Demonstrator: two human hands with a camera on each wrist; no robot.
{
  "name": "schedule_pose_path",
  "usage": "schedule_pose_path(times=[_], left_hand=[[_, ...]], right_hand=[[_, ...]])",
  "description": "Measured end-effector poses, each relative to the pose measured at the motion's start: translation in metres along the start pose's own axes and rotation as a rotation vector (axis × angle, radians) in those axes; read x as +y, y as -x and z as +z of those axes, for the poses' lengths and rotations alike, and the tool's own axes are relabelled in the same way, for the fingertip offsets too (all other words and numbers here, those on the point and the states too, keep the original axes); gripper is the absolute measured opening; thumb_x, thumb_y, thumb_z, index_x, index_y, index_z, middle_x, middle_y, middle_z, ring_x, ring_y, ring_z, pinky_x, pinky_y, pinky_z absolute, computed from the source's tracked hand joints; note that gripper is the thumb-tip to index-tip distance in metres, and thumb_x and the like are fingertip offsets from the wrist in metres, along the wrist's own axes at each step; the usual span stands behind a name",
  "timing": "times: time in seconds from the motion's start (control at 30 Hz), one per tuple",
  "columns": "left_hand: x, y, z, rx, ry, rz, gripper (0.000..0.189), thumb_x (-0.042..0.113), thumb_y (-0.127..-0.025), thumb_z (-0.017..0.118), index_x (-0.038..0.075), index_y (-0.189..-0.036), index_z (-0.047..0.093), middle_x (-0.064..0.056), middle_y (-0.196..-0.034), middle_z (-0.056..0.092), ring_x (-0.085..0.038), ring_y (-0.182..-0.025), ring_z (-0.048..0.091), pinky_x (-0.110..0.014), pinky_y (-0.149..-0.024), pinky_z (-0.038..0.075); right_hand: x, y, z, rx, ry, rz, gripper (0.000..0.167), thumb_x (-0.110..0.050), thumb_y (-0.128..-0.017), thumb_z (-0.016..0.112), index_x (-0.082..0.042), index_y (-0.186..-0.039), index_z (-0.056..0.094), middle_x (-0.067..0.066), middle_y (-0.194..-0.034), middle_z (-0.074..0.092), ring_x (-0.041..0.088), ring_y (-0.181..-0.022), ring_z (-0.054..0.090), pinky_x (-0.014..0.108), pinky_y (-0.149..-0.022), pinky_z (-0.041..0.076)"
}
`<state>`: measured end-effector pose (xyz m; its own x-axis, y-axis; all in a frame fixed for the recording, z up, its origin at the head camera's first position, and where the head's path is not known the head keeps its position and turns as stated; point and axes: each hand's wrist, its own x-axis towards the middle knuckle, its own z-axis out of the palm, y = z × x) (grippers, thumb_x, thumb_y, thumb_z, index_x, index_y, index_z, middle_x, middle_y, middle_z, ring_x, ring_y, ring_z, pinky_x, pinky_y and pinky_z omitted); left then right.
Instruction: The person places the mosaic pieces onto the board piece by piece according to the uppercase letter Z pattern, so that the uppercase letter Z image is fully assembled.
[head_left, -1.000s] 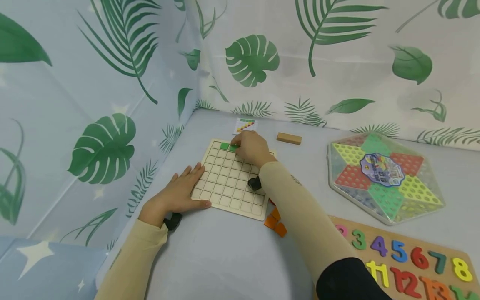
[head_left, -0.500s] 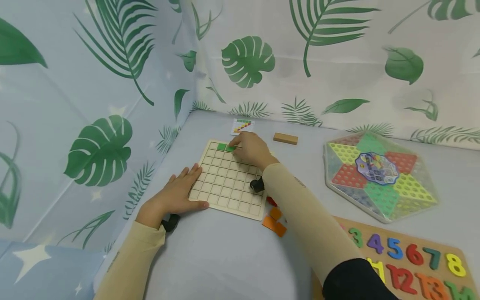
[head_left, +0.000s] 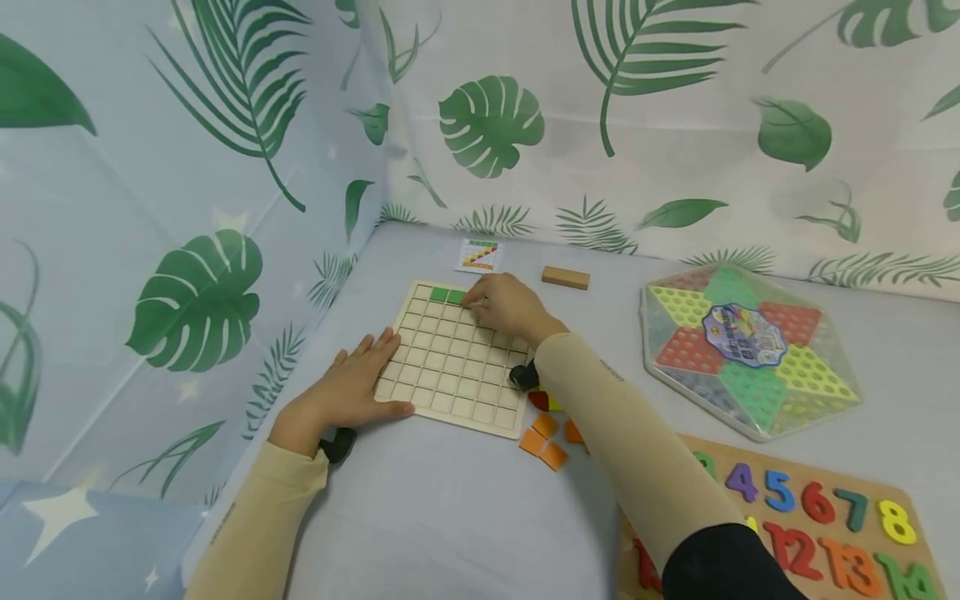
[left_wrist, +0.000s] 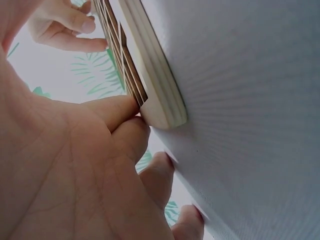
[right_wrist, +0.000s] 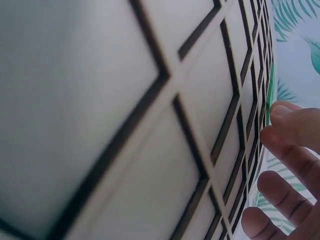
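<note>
A square wooden grid board (head_left: pixel 450 358) lies on the table, with two green square tiles (head_left: pixel 447 296) side by side in its far row. My left hand (head_left: pixel 348 387) rests spread at the board's left edge, thumb near the front corner. In the left wrist view, fingers (left_wrist: pixel 117 111) touch the board's edge (left_wrist: pixel 157 65). My right hand (head_left: pixel 512 307) is over the far part of the board, fingertips right at the second green tile. The right wrist view shows that thumb (right_wrist: pixel 281 111) and index finger against the grid, beside a green sliver (right_wrist: pixel 270 92); the other fingers are loosely bent.
Orange tiles (head_left: pixel 544 442) and a red and yellow piece (head_left: pixel 540 401) lie right of the board, partly under the forearm. Behind stand a pattern card (head_left: pixel 480 256) and a wooden block (head_left: pixel 566 277). At right are a hexagonal game board (head_left: pixel 750 354) and a number board (head_left: pixel 840 492).
My right hand has drawn slightly right and back, uncovering more of the second green tile and the pattern card. The head view has shifted a little right. My left hand stays at the board.
</note>
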<state>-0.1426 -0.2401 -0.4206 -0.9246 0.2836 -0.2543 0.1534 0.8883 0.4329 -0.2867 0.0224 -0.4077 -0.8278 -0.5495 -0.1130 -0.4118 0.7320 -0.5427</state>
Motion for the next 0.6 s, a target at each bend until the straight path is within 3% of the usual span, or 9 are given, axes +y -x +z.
schedule_pose_path(times=[0.27,0.6], left_hand=[[-0.002,-0.002,-0.001,-0.012,0.011,-0.006,0.113,0.060,-0.088,0.074,0.006,-0.167,0.013,-0.014,-0.176,0.008,-0.045,-0.162,0.006,-0.074,-0.125,0.008],[-0.005,-0.004,0.000,-0.027,0.009,-0.007,0.114,0.061,-0.088,0.073,0.008,-0.168,0.012,-0.013,-0.177,0.006,-0.045,-0.163,0.004,-0.073,-0.126,0.006]], right_hand=[[-0.003,0.005,-0.006,0.004,0.048,-0.023,0.028,-0.019,-0.103,0.064,-0.017,-0.130,0.075,0.005,-0.145,0.064,0.031,-0.140,0.055,0.047,-0.111,0.051],[0.019,0.050,-0.023,0.020,0.082,-0.043,0.028,-0.019,-0.102,0.066,-0.016,-0.129,0.076,0.008,-0.136,0.070,0.031,-0.132,0.061,0.050,-0.112,0.050]])
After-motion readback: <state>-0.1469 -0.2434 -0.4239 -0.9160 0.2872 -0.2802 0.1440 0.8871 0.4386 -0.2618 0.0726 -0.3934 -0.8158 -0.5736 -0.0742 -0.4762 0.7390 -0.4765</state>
